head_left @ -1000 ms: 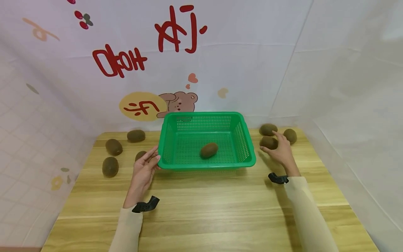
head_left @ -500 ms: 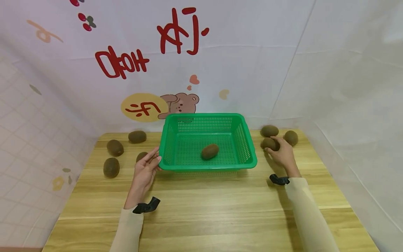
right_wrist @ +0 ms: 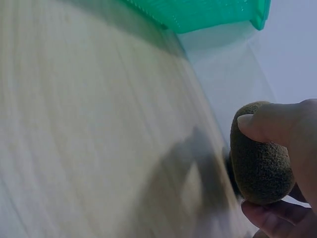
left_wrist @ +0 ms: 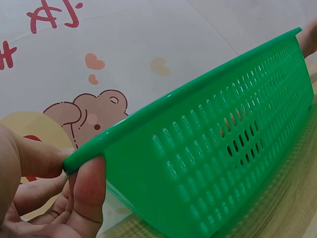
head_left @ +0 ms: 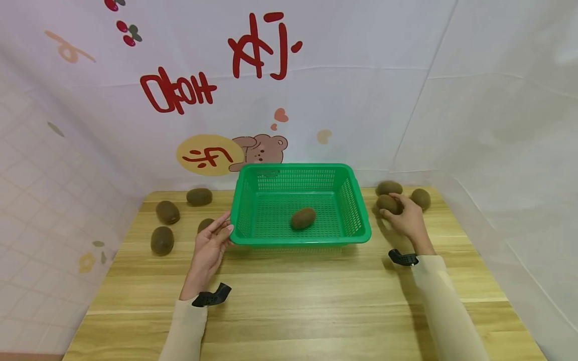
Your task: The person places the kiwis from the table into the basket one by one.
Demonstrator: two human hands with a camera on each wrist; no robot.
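Note:
A green plastic basket stands at the back middle of the table with one kiwifruit lying in it. My left hand pinches the basket's left rim between thumb and fingers; the left wrist view shows the thumb and fingertips on that rim. To the right of the basket, my right hand grips a brown kiwifruit with the thumb on one side and fingers on the other. Close by lie two more kiwifruits, one behind it and one to its right.
Left of the basket lie several kiwifruits, including one at the back, one at the front and one partly hidden by the left hand. A printed white cloth hangs behind the wooden table.
My right thumb and fingers have closed in on the kiwifruit nearest the basket's right side. My left hand stays on the rim. The whole head view has shifted slightly.

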